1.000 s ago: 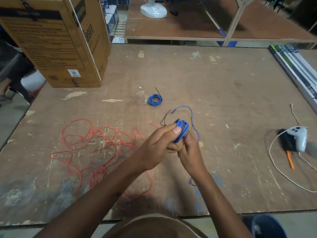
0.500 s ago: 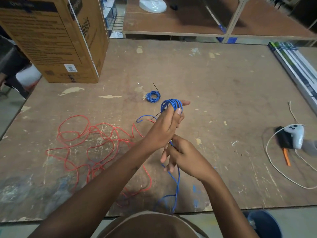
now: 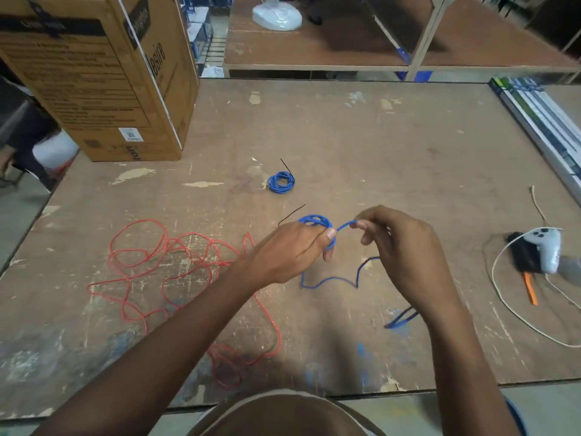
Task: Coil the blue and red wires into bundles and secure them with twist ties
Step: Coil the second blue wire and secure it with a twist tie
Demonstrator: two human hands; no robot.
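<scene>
My left hand (image 3: 290, 247) holds a small coil of blue wire (image 3: 314, 221) wound round its fingers, thumb pressed on the loops. My right hand (image 3: 405, 256) pinches the same wire just right of the coil; the loose tail (image 3: 330, 281) trails over the table under my right wrist. A finished blue bundle (image 3: 280, 182) with a black twist tie lies further back. A loose black twist tie (image 3: 291, 213) lies just behind my left hand. The red wire (image 3: 163, 262) sprawls uncoiled at the left.
A large cardboard box (image 3: 103, 73) stands at the back left of the wooden table (image 3: 393, 146). At the right lie a white controller (image 3: 545, 247) with a white cord, a black item and an orange tool (image 3: 529, 287). Long strips (image 3: 540, 121) run along the right edge.
My left hand came down from its raised position with the coil. My right hand moved up and right, drawing the blue wire out beside the coil; the tail now lies on the table.
</scene>
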